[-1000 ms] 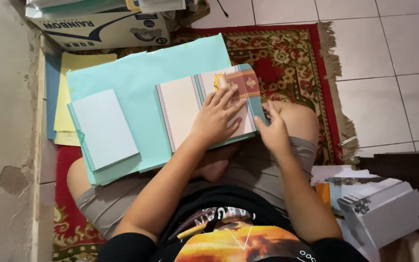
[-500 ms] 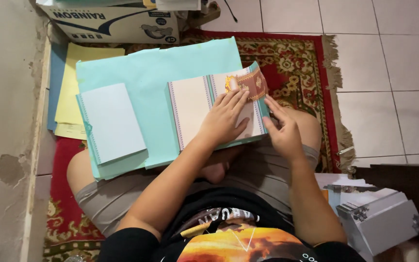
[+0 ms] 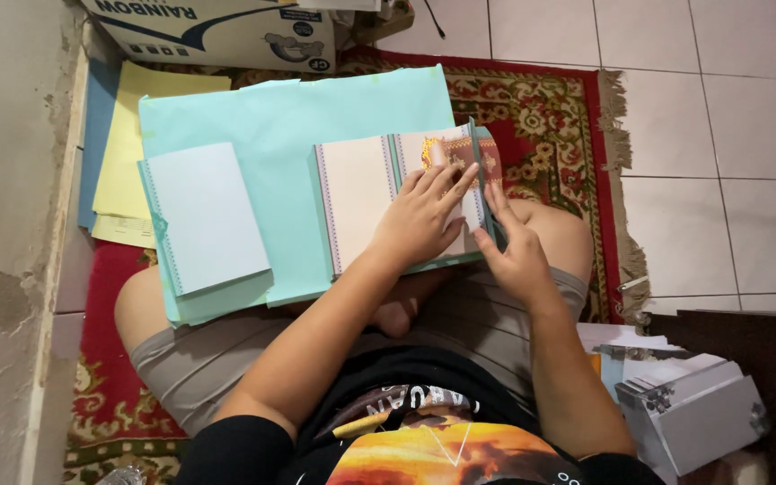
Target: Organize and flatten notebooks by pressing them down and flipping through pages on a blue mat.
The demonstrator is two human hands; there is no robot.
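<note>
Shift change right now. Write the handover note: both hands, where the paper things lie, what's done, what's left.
Left hand: flat, palm down, pressing the open book block on the lap.
Right hand: fingers at the block's right edge, against the decorated cover flap standing up there.
Large mint paper sheet lies under the block; a second block with a white page sits to the left, untouched.
Done: block laid on the sheet, flap raised.
Left: flap not yet flat; second block unhandled.
</note>
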